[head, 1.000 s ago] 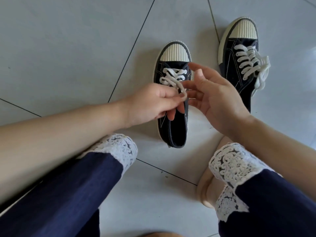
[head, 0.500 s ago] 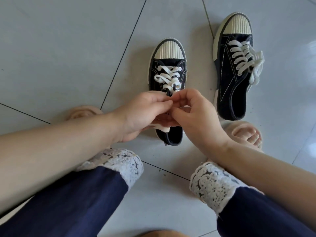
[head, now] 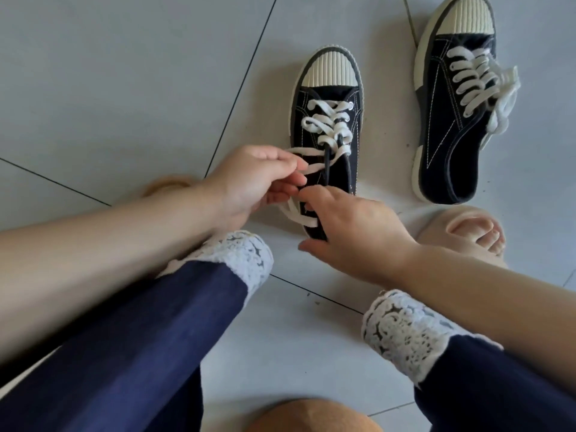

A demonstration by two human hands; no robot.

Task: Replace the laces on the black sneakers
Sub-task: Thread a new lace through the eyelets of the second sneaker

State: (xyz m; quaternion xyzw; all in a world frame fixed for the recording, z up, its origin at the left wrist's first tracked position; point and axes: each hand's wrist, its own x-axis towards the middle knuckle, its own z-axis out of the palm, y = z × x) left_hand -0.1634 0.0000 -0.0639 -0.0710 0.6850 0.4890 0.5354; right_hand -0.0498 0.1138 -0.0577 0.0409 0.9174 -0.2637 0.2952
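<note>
Lace ends (head: 314, 150) leave the near sneaker (head: 330, 70); left hand (head: 258, 179) pinches one taut, probably for tying; right hand (head: 352, 232) curls alongside, grip unclear.

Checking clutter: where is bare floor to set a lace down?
Bare tile left of the middle sneaker, beyond the left hand; a narrow strip between it and the far sneaker. Crowded at its heel, where the right hand meets the left over the lace.
</note>
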